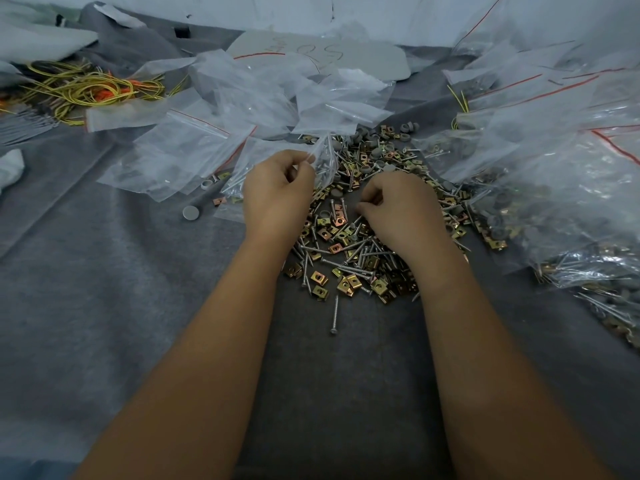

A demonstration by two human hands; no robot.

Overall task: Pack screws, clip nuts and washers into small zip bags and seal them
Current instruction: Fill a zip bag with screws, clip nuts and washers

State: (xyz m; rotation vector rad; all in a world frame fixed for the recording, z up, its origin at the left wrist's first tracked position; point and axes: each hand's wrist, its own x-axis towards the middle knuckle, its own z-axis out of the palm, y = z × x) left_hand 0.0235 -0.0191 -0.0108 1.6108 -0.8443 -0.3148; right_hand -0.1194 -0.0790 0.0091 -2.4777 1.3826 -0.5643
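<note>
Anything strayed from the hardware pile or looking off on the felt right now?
One screw lies alone below the pile, and a grey cap sits apart to its left. Otherwise nothing odd.

Both bare forearms are reaching forward; the left hand [277, 192] is pinching with curled fingers, the right hand [401, 209] is curling palm-down.

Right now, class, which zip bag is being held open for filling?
The small zip bag pinched by the left hand, with screws already inside; the other bags lie untouched around it.
</note>
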